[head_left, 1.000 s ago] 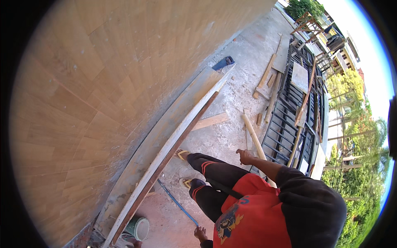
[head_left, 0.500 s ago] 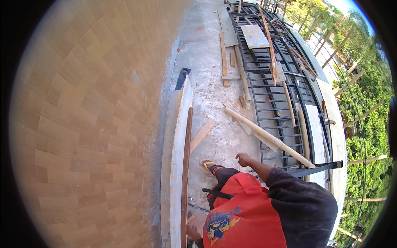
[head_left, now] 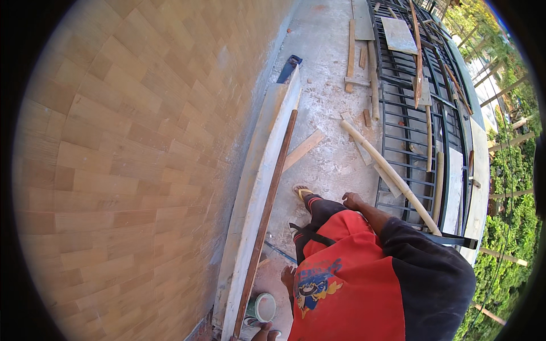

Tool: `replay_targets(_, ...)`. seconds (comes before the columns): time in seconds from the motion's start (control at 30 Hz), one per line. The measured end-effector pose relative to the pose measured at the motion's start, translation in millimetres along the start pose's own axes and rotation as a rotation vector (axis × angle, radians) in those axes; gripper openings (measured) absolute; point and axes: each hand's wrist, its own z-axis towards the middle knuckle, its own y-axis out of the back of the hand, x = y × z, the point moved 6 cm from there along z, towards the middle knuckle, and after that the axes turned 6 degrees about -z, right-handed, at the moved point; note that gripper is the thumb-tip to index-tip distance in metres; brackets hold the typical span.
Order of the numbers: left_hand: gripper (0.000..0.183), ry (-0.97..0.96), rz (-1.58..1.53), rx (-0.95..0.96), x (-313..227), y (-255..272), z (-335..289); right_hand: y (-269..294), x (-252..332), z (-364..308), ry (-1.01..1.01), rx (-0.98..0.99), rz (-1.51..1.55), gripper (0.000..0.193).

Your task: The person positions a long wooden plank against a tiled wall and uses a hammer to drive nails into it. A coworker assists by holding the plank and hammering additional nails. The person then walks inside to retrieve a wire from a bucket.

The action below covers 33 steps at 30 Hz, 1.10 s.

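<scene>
Over the concrete floor, my right hand (head_left: 354, 201) hangs in front of my red shirt, its fingers loose and holding nothing. It is nearest to the lower part of a pale round pole (head_left: 389, 173). My left hand (head_left: 288, 278) hangs low beside my body, partly blurred, its fingers apart and nothing seen in them. To its left, apart from it, long boards (head_left: 259, 170) stand along the wall, with a reddish-brown wooden strip (head_left: 272, 210) on their near side. A pale bucket (head_left: 265, 307) stands below my left hand. Fingers or toes (head_left: 265, 332) show at the bottom edge; I cannot tell whose.
A tan tiled wall (head_left: 131, 170) fills the left. Black metal grilles (head_left: 406, 131) lie at right, with boards and poles on them. A short plank (head_left: 304, 149) slants across the floor. A dark blue object (head_left: 290, 68) sits at the boards' far end. Greenery grows beyond the right edge.
The view has swung, so the scene sits further right and higher. My right hand has drawn back toward my body, its fingers lower. My left hand shows more fully, and the bucket has come into view.
</scene>
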Motion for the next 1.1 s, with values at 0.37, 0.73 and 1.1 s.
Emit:
replay_targets(0.37, 0.045, 0.301, 0.632, 0.031, -89, 43, -137, 43, -41, 43, -0.141, -0.037, 0.108, 0.035)
replay_targets(0.73, 0.045, 0.118, 0.831, 0.054, -369, -219, 138, 146, -204, 217, -0.534, 0.054, 0.465, 0.069)
replay_targets(1.1, 0.045, 0.165, 0.997, -0.007, -389, -327, 223, 111, -444, 510, -0.736, -0.094, 0.337, 0.081)
